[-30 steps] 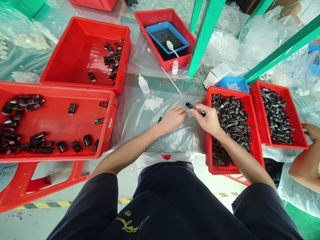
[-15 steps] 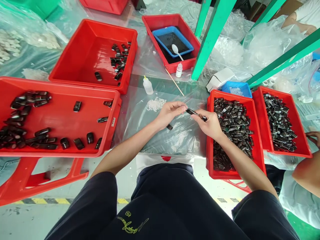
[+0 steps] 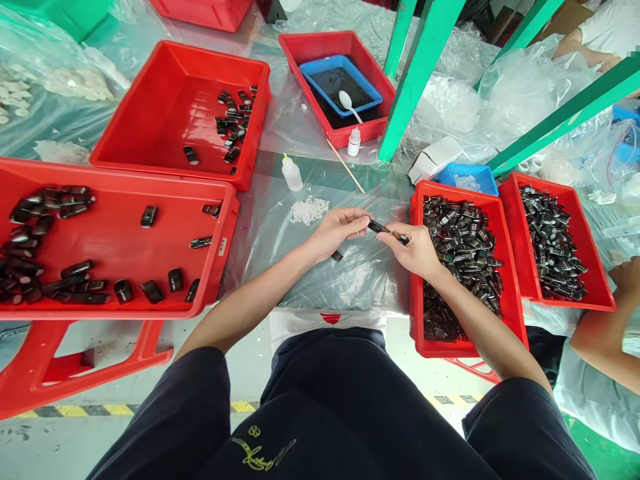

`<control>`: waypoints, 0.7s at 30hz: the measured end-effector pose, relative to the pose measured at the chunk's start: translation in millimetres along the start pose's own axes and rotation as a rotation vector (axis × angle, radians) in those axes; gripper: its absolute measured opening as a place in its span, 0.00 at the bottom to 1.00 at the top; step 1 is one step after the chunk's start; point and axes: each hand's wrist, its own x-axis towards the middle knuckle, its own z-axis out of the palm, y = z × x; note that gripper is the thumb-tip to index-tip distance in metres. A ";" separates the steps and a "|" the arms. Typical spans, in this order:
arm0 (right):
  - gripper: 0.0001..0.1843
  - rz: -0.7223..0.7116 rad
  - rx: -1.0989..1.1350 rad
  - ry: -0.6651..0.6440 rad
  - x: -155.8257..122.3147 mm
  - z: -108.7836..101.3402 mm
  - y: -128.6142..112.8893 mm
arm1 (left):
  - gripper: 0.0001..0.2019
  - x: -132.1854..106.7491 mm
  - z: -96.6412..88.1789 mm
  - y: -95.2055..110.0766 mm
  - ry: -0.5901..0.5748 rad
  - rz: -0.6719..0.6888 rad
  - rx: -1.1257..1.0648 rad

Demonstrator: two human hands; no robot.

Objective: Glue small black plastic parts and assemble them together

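Observation:
In front of my body, a small glossy black plastic piece (image 3: 379, 227) is held between my two hands above the sheeted table. The fingertips of my left hand (image 3: 343, 229) are pinched together at its left end. My right hand (image 3: 414, 250) is closed around its right side, thumb on top. A dark blunt end (image 3: 403, 239) pokes out by the right thumb; whether it belongs to the same piece I cannot tell. Another black piece (image 3: 337, 255) lies on the plastic sheet just below my left hand. A pile of tiny white bits (image 3: 309, 210) is beyond that hand.
Red bins of black pieces stand left (image 3: 125, 233) and right (image 3: 417, 320). Further off are a squeeze bottle (image 3: 292, 175), a thin stick (image 3: 346, 165), a small bottle (image 3: 354, 142) and a blue tray (image 3: 367, 103) with a spoon (image 3: 346, 101). A green post (image 3: 417, 87) rises behind; a co-worker's arm (image 3: 607, 327) is at right.
My hands stay together at the black piece, with the left fingertips shifted slightly lower along its end. The co-worker's arm at the right has moved. The whole view has shifted a little.

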 end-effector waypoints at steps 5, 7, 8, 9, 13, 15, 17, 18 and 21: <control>0.22 0.025 0.046 0.000 -0.3 -0.1 -6.3 | 0.27 -1.5 1.0 3.8 0.010 -0.028 -0.011; 0.24 0.053 0.109 0.007 0.2 0.9 -12.6 | 0.27 -4.3 3.3 6.3 0.039 0.030 0.022; 0.25 0.067 0.141 0.008 0.4 2.0 -16.0 | 0.28 -6.0 4.5 7.5 0.059 0.072 0.052; 0.26 0.081 0.169 0.009 0.6 3.4 -19.2 | 0.28 -7.8 5.6 8.6 0.080 0.120 0.090; 0.32 0.176 0.327 -0.007 -0.1 11.6 -27.0 | 0.25 -12.3 5.4 12.2 0.122 0.276 0.302; 0.32 0.325 0.522 -0.053 -0.7 15.6 -27.5 | 0.23 -12.3 2.9 13.6 0.150 0.293 0.351; 0.32 0.513 0.762 -0.121 -0.3 18.5 -26.7 | 0.22 -12.2 1.3 14.7 0.178 0.286 0.332; 0.31 0.599 0.867 -0.155 0.3 19.3 -26.1 | 0.22 -12.5 1.5 15.1 0.175 0.279 0.318; 0.30 0.759 1.036 -0.214 3.5 20.2 -24.7 | 0.18 -15.8 6.3 14.9 0.054 0.256 0.368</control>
